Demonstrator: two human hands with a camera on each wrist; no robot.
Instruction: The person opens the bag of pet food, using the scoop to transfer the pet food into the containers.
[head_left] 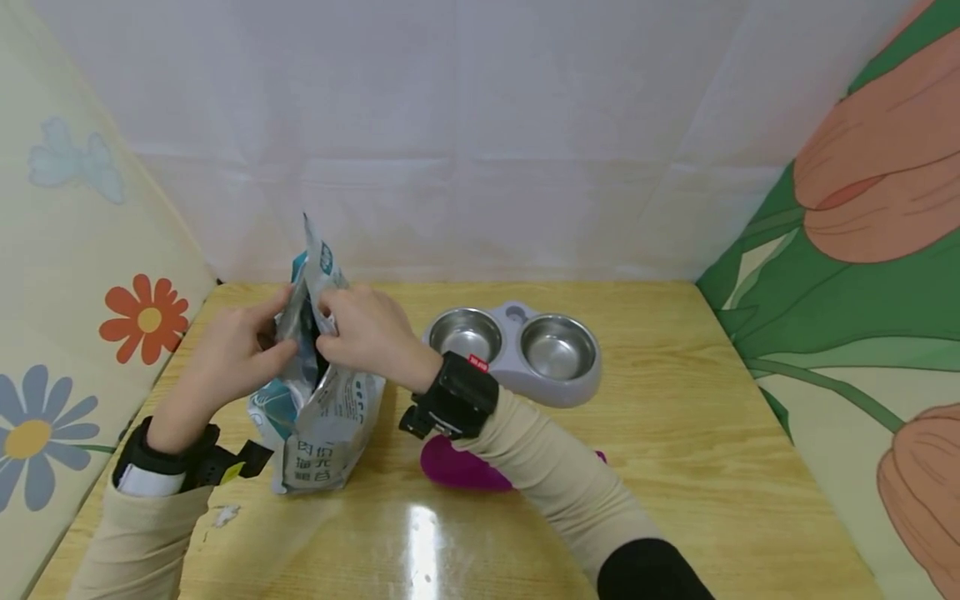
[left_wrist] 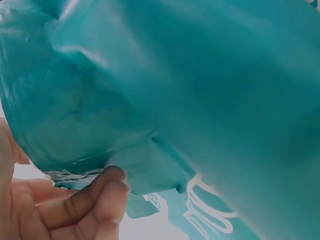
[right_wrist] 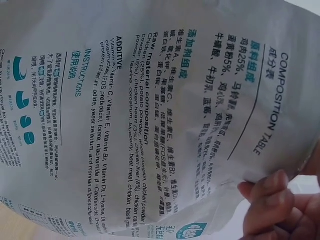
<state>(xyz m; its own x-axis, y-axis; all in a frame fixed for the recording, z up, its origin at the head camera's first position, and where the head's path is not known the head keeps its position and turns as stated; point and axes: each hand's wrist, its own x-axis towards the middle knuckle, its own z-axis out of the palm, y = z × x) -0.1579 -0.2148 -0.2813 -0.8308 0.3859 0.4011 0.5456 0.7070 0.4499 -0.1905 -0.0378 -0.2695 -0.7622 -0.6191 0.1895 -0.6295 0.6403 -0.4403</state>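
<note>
A white and teal pet food bag (head_left: 330, 442) stands upright on the left part of the table, its mouth spread apart at the top. My left hand (head_left: 236, 350) pinches the teal side of the mouth between thumb and fingers; the left wrist view has that hand (left_wrist: 80, 207) at the edge of the teal panel (left_wrist: 150, 100). Opposite it, my right hand (head_left: 375, 329) grips the white side. Printed text covers the white panel (right_wrist: 135, 120) in the right wrist view, with the fingers (right_wrist: 270, 200) curled at its rim. What lies inside the bag is hidden.
A grey double feeder (head_left: 513, 354) with two steel bowls stands right of the bag, partly behind my right wrist. Under my right forearm lies a magenta object (head_left: 461, 467), mostly covered. A white wall (head_left: 480, 167) closes the back of the wooden table (head_left: 675, 467).
</note>
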